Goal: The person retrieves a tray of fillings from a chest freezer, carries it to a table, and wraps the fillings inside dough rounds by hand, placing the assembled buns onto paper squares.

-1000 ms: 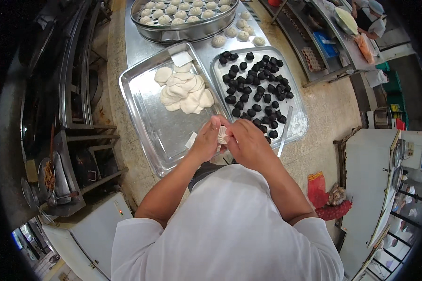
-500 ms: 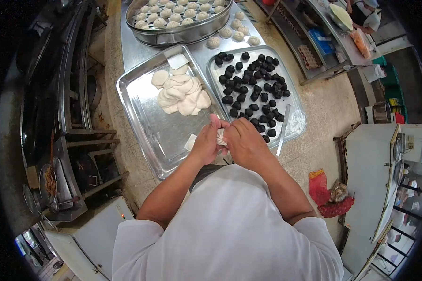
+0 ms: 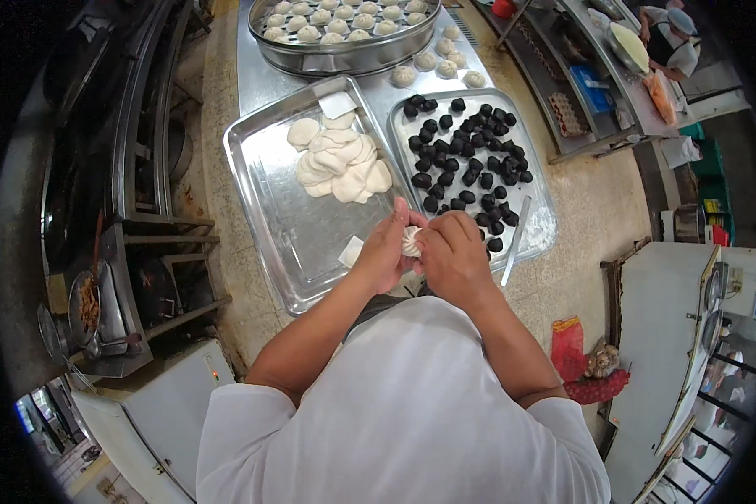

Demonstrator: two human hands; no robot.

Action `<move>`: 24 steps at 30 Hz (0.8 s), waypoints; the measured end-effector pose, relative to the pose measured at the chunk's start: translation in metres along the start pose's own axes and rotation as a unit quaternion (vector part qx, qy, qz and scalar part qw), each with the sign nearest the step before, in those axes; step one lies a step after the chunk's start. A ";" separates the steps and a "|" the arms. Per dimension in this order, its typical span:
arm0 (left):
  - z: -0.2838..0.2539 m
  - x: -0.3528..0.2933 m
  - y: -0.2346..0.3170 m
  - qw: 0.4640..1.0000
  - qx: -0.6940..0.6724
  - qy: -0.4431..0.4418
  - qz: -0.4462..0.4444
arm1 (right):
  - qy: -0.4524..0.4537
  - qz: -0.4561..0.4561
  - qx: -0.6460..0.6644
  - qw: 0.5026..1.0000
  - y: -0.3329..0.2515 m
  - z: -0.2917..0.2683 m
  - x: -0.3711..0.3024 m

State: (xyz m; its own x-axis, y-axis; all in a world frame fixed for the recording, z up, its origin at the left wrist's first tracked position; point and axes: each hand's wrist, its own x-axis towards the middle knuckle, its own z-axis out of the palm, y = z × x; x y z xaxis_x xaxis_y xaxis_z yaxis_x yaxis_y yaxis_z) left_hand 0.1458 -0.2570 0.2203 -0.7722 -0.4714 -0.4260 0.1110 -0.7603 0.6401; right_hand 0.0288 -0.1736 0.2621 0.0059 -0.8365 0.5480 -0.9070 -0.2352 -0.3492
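Head view: the left hand [image 3: 384, 252] cups a pleated white bun [image 3: 411, 242]; the right hand [image 3: 455, 252] grips the bun's right side with bent fingers. The bun sits between both hands, near the view's centre. Relative to the bun, dough discs [image 3: 344, 164] overlap at 11 o'clock in a metal tray [image 3: 290, 239]. Dark balls [image 3: 422, 180] occupy a second tray [image 3: 544, 227] at 1 o'clock. A flat strip [image 3: 517, 239] lies at 3 o'clock. A round steamer [image 3: 344, 62] holding buns stands between 11 and 12 o'clock.

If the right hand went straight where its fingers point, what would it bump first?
Probably the bun, which the right hand seems to be touching; then the left hand, though depth is unclear.
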 end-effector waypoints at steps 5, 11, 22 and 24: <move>0.002 0.000 -0.008 0.998 -0.029 0.044 -0.020 | -0.039 0.019 0.018 0.999 0.001 0.001 -0.001; 0.000 0.004 -0.008 0.993 -0.116 0.025 -0.013 | -0.059 0.011 0.013 0.998 -0.001 -0.003 0.000; -0.001 0.012 -0.005 0.979 -0.179 -0.081 0.050 | -0.004 0.116 0.154 0.981 0.006 -0.007 -0.012; 0.008 0.012 -0.010 0.983 -0.170 -0.050 0.045 | 0.003 0.116 0.166 0.979 0.008 0.005 -0.015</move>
State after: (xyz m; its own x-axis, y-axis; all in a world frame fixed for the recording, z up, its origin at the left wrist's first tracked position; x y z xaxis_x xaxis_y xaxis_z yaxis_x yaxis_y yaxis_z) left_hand 0.1304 -0.2517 0.2139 -0.8056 -0.5100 -0.3016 0.3714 -0.8313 0.4136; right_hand 0.0235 -0.1650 0.2476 -0.1872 -0.8838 0.4288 -0.6963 -0.1885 -0.6925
